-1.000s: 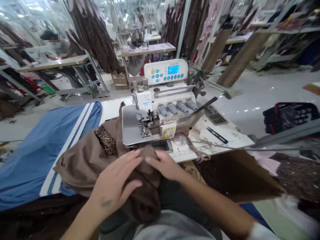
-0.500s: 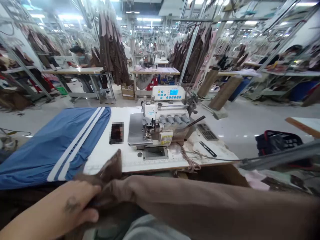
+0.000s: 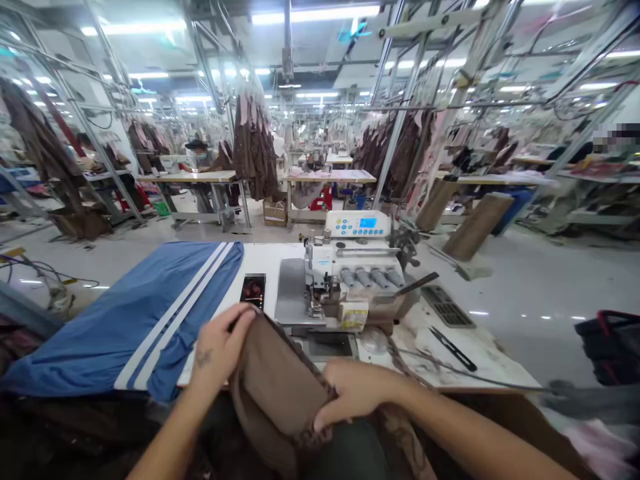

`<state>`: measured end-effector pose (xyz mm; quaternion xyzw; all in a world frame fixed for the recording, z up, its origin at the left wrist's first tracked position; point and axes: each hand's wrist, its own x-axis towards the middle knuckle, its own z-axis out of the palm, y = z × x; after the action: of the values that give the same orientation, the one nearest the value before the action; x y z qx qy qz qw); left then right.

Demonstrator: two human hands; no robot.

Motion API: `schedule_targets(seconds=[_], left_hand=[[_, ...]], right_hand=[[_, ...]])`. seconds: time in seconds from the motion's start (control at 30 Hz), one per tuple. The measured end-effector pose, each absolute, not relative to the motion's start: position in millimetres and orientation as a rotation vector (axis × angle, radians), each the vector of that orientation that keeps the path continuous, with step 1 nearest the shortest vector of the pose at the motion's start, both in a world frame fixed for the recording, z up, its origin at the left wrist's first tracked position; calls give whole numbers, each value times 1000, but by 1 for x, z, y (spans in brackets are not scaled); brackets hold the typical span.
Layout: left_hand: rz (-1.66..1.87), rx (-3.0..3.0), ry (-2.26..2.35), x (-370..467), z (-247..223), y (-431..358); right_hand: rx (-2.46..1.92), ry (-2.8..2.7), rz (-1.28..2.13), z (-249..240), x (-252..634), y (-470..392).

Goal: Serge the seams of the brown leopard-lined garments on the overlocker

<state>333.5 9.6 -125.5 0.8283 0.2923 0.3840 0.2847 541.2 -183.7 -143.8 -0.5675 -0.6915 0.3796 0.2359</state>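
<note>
A piece of brown fabric [image 3: 280,380] is stretched between my two hands at the front edge of the sewing table. My left hand [image 3: 223,343] is closed on its upper left corner, thumb against fingers. Lower down, my right hand [image 3: 350,393] pinches the right side of the cloth, its fingers partly hidden by folds. Just beyond the cloth stands a white overlock sewing machine [image 3: 350,273] with a lit blue display. The cloth is in front of the machine's plate and apart from the needle area.
Blue fabric with two white stripes [image 3: 150,313] covers the table's left side. A phone [image 3: 253,292] lies beside the machine. Black thread snips [image 3: 454,349] rest at the right. A dark basket [image 3: 610,347] stands on the floor; brown garments [image 3: 255,150] hang behind.
My right hand has come into view holding the brown cloth. My left hand has moved up and right, raising the cloth's corner, and the view has tilted upward.
</note>
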Motion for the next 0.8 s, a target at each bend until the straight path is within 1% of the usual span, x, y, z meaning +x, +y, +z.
schedule_targets(seconds=[0.03, 0.07, 0.13, 0.2, 0.3, 0.4, 0.5, 0.6, 0.63, 0.7, 0.77, 0.8], left_hand=[[1080, 2243, 802, 335, -119, 20], [1110, 2282, 786, 339, -115, 26], [1076, 2388, 645, 354, -118, 22], [982, 2489, 442, 373, -137, 6], [1005, 2549, 314, 394, -172, -11], [1027, 2488, 395, 404, -180, -3], [849, 2331, 494, 404, -158, 9], [813, 2157, 391, 398, -133, 7], [858, 2136, 338, 397, -129, 2], [954, 2153, 296, 401, -128, -9], [964, 2178, 366, 411, -134, -17], [953, 2172, 412, 415, -138, -19]], right_hand=[[-1466, -1713, 1120, -154, 545, -186], [-1409, -1513, 1113, -164, 546, -186], [-1392, -1137, 890, -182, 545, -184], [-1404, -917, 694, -198, 538, -175], [-1380, -766, 587, -218, 529, -163], [-1303, -711, 573, -227, 529, -164], [-1261, -730, 449, -227, 531, -177], [-1261, -803, 235, -221, 527, -189], [-1257, -841, 251, -218, 524, -191], [-1256, -913, 419, -214, 516, -192], [-1305, -965, 565, -213, 511, -190], [-1346, -993, 570, -214, 509, -189]])
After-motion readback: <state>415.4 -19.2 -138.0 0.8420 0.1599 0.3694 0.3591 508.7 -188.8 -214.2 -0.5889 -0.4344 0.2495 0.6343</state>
